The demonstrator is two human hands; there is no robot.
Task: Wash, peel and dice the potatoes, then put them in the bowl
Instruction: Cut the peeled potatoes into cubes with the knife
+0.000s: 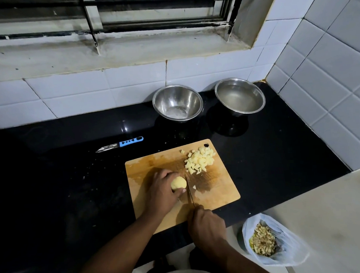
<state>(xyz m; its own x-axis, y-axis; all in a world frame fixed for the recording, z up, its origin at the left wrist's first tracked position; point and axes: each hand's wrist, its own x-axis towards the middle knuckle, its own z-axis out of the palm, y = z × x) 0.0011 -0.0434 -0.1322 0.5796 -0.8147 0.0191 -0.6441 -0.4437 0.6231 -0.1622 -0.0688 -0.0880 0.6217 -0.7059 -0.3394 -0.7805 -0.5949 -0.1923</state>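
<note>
Pale peeled potato [178, 183] in left hand [161, 193], diced heap [200, 160] beside

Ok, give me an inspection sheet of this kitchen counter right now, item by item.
Surface: black stone counter, scattered crumbs.
Job's things: peeled yellow potato and diced pile on wooden cutting board; two steel bowls, left bowl without potato, right bowl with water.
Clutter: blue-handled peeler; plastic bag of peelings.
Fingers: left hand holds potato; right hand grips knife.
Cables: nothing seen.
Surroundings: white tiles, barred window.
</note>
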